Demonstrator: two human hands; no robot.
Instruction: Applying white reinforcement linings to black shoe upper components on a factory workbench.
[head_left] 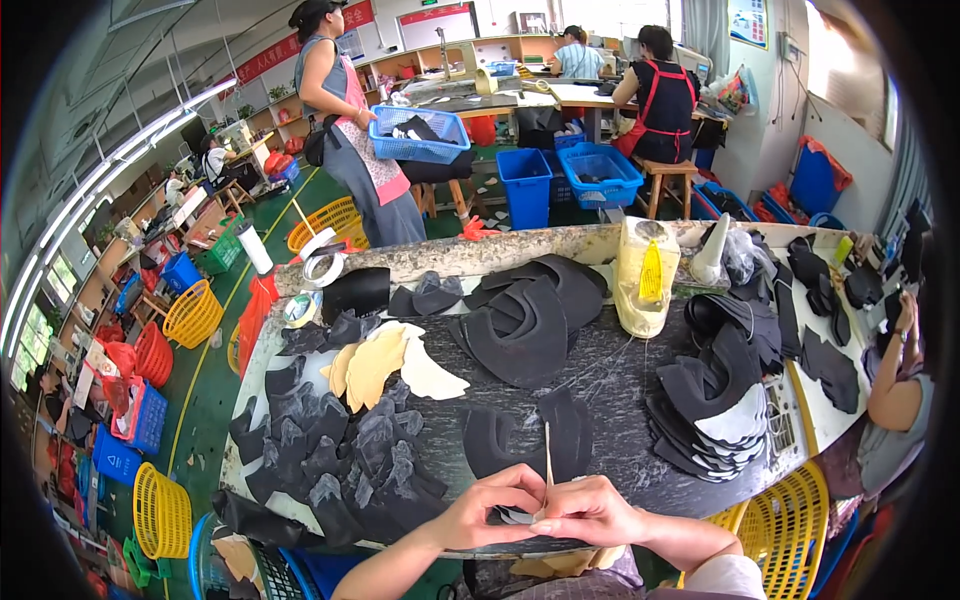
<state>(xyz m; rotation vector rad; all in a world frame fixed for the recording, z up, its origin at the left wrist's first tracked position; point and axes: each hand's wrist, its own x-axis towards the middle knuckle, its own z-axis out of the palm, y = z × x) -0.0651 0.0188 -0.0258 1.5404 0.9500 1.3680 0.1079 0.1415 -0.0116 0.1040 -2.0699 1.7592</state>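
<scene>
Close to the table's near edge, my left hand [484,511] and my right hand [592,513] meet with fingertips pinched together. A small grey and black piece [512,516] shows between them, mostly hidden by the fingers. From my right hand's grip a thin pale stick [548,455] points upward; its lower end is hidden. Just beyond my hands a black U-shaped piece [486,437] lies flat on the dark worktop [620,440]. More black curved pieces [515,340] are heaped farther back. A layered stack of black pieces with pale grey edges [712,400] stands to the right.
Many black cut pieces [345,455] cover the left side, beside cream and tan pieces [385,362]. A glue-stained pale container [644,285] stands at the back. Yellow baskets [790,525] flank the table's right. A person carries a blue basket [418,150] beyond; another's arm [893,375] is at right.
</scene>
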